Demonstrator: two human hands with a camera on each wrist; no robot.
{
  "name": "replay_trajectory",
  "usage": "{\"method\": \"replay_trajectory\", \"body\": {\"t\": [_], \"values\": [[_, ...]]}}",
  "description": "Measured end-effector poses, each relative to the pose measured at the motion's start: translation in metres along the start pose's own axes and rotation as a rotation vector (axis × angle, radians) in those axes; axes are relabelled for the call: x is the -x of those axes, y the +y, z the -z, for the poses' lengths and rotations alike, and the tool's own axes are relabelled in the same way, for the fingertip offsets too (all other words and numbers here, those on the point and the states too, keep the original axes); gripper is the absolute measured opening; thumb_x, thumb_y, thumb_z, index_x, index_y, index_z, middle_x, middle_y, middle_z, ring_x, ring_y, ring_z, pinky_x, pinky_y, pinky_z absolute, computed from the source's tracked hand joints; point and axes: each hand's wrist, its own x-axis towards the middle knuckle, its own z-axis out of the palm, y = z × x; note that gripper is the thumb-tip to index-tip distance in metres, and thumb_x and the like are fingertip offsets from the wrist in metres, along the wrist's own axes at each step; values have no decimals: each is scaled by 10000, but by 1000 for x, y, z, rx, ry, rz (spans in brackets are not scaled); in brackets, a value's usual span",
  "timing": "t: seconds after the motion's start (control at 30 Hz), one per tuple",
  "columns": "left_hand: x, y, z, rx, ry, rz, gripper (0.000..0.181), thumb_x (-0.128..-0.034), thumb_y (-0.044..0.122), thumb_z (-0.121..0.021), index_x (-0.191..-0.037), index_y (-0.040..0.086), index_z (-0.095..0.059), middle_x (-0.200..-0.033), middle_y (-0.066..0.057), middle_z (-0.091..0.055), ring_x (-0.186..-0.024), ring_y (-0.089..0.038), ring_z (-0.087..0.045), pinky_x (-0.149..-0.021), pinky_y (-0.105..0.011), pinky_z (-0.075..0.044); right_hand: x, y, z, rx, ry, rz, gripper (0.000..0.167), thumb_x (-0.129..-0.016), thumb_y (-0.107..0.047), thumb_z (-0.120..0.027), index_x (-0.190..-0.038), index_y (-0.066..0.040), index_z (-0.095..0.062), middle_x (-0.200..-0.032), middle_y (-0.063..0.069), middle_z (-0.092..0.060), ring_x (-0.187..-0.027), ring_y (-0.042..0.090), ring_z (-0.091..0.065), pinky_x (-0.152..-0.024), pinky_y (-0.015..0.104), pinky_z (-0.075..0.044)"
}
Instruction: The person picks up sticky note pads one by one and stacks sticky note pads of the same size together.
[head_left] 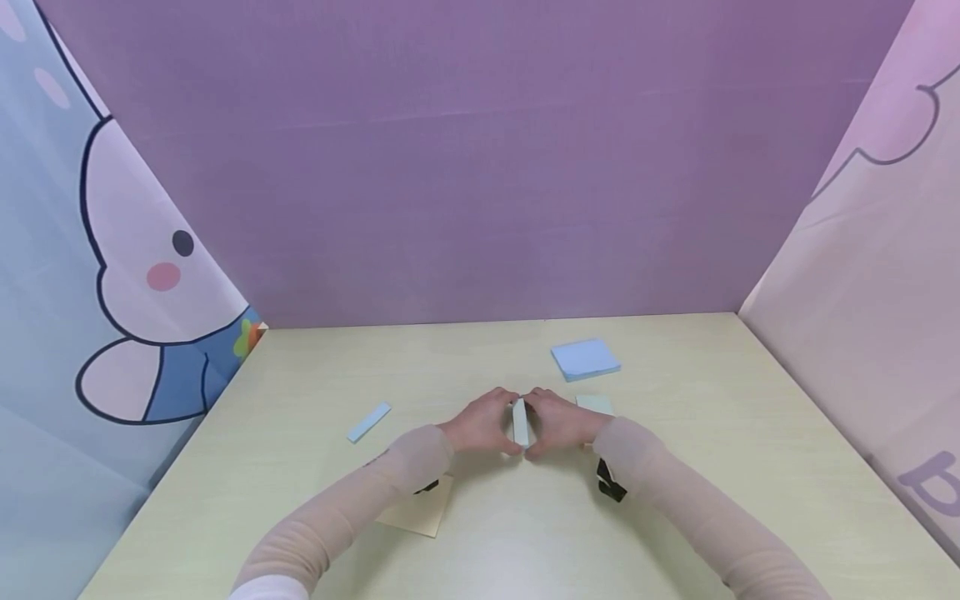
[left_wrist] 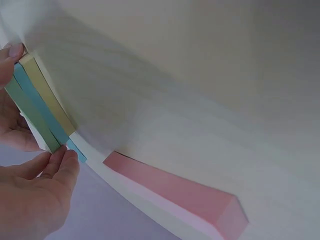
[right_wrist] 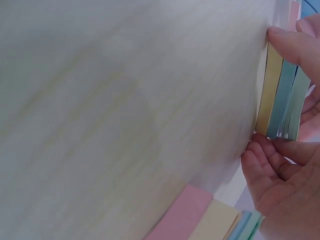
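Observation:
Near the middle of the table, a narrow pale-green-topped stack of sticky notes (head_left: pixel 521 423) lies between my two hands. Yellow, blue and green layers of this stack (left_wrist: pixel 41 100) show in the left wrist view. Loose paper edges fan out along the green layer of the stack (right_wrist: pixel 294 110) in the right wrist view. My left hand (head_left: pixel 483 422) grips it from the left, fingers at the far end and thumb at the near end. From the right, my right hand (head_left: pixel 561 418) holds the same ends. The fingertips of both hands almost meet there.
A blue pad (head_left: pixel 585 359) lies behind the hands, and a pale green pad (head_left: pixel 594 404) is partly covered by the right hand. To the left lies a narrow light-blue strip (head_left: pixel 369 422). A pale orange square (head_left: pixel 420 512) sits under the left forearm.

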Motion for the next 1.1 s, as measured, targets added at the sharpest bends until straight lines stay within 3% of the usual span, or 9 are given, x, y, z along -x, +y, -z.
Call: {"method": "replay_trajectory", "body": {"t": [0.47, 1.1], "values": [[-2, 0, -2, -34, -4, 8, 780, -654, 297, -794, -1304, 39, -448, -1220, -61, -518, -1098, -172, -498, -974, -292, -421, -1, 3, -1, -20, -4, -6, 903, -585, -351, -823, -1323, -20, -420, -1180, 18, -494, -1120, 178, -436, -1029, 374, -362], [-7, -3, -3, -9, -30, 16, 768, -645, 272, -797, -1295, 48, -455, -1194, -54, -528, -1061, -155, -507, -951, -279, -424, -1, 5, -2, -28, 13, 19, 875, -582, -335, -830, -1313, -58, -437, -1149, 15, -507, -1072, 168, -456, -989, 368, -391]]}}
